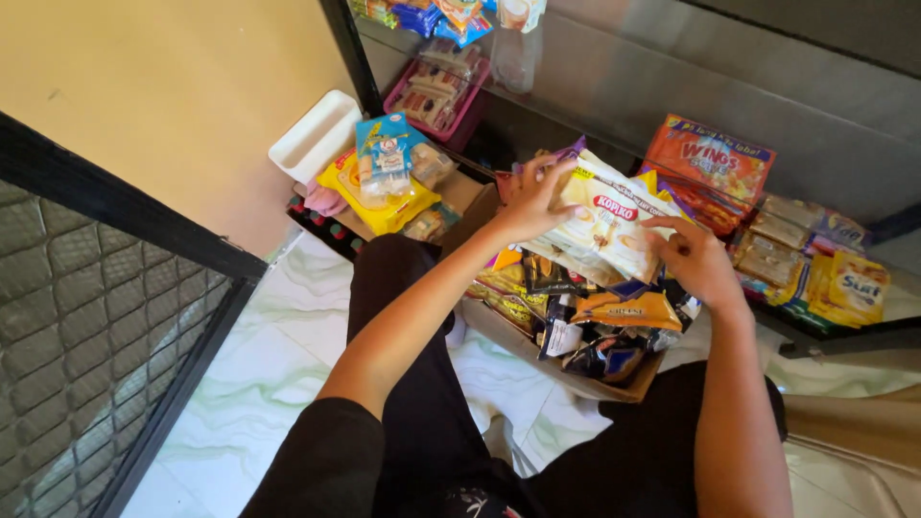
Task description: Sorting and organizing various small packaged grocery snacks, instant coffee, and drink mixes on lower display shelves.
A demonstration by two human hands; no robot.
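1. The left hand [531, 200] pinched the far-left corner of a cream sachet strip [614, 225], fingers closed on its edge.
2. The right hand [698, 259] gripped the strip's near-right edge, fingers curled around it.
3. The strip hung just above a cardboard box [614, 384] crowded with dark and orange sachet packs, which sat on the white marbled tile floor [259, 374] between the person's knees.
4. To the right, a low glass shelf [844, 331] carried yellow packets and an orange snack bag [710, 158].
5. On the left stood a dark-framed mesh panel [86, 317]; beyond it rose a yellow wall [173, 86].
6. A white tray [315, 134] leaned at the wall's foot.
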